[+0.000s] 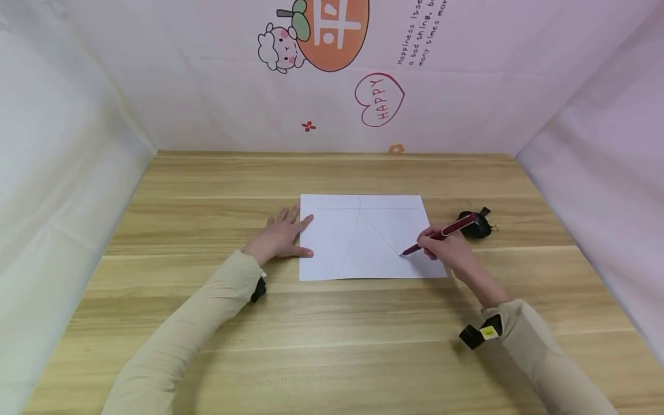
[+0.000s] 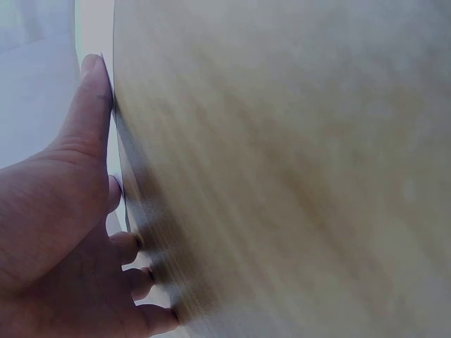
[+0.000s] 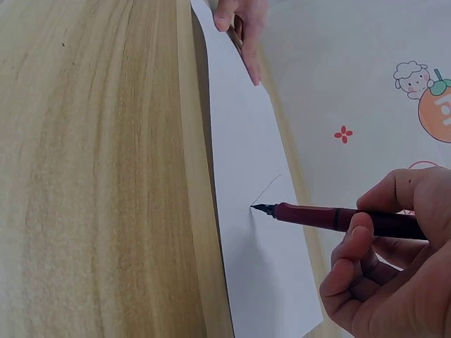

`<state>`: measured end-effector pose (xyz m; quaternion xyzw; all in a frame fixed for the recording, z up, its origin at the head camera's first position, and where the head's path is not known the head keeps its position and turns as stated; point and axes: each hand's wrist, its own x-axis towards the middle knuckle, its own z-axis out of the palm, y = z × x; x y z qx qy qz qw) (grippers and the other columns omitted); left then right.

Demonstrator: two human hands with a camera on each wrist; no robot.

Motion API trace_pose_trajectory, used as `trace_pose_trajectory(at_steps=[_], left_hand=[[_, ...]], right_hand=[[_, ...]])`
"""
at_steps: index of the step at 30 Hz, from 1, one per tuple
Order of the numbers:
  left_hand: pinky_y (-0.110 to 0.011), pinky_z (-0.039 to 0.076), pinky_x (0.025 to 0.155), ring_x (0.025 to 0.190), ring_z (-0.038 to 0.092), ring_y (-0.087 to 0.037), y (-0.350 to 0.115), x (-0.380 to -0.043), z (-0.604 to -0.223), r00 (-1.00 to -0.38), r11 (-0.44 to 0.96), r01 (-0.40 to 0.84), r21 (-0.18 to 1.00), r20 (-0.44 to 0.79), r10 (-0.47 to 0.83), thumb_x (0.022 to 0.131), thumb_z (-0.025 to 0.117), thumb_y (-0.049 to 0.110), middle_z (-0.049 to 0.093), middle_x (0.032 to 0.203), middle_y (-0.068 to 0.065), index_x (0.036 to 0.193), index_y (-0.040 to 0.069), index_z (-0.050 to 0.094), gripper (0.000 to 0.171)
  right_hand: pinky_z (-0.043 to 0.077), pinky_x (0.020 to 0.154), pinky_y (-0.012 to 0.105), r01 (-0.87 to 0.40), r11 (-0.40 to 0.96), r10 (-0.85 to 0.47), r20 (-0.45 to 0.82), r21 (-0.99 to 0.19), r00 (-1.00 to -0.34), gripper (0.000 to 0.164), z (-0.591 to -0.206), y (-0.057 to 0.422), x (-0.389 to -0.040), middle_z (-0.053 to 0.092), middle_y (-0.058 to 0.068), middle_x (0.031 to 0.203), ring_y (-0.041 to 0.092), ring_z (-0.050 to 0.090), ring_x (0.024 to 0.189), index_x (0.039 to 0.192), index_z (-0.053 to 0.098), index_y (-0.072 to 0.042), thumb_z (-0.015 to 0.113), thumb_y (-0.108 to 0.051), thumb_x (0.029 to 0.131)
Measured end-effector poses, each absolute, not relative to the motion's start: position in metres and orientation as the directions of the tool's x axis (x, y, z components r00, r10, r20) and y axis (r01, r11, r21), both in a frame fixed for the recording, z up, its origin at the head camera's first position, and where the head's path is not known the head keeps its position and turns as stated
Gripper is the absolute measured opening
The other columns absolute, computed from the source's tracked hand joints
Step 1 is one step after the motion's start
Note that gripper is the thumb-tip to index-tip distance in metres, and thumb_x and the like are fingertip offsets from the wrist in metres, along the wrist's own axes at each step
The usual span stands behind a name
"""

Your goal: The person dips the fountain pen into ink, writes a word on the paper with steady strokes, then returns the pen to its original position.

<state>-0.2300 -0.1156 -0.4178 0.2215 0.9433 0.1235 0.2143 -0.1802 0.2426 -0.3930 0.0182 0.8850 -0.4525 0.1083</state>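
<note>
A white sheet of paper (image 1: 384, 242) lies on the table, carrying a thin horizontal line near its top and lines fanning down from one point. My right hand (image 1: 441, 248) holds a dark red fountain pen (image 1: 446, 228) between thumb and fingers. In the right wrist view the pen's nib (image 3: 262, 208) meets the sheet at the end of a thin line. My left hand (image 1: 280, 235) lies spread at the sheet's left edge, thumb and index fingertip on the paper. The left wrist view shows that hand (image 2: 63, 211) with its fingers straight along the edge.
A small black object (image 1: 476, 226) with a tab sits on the table right of the sheet, just beyond my right hand. The wooden table (image 1: 311, 334) ends at a printed cloth (image 1: 233, 104) at the back. White cloth hangs on both sides.
</note>
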Motion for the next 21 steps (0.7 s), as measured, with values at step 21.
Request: trace_pose_trajectory(at_steps=[21], left_hand=[[-0.065, 0.009, 0.112, 0.145, -0.003, -0.042, -0.1165, -0.2286, -0.4157, -0.810, 0.870, 0.378, 0.317, -0.342, 0.476, 0.084, 0.061, 0.053, -0.007, 0.158, -0.018, 0.152, 0.019, 0.013, 0.090]], right_hand=[[0.041, 0.057, 0.023, 0.163, 0.598, -0.065, -0.251, -0.785, -0.966, 0.022, -0.3883, 0.2450, -0.1795, 0.051, -0.007, 0.061, 0.006, 0.048, 0.059, 0.099, 0.057, 0.008, 0.052, -0.011, 0.089]])
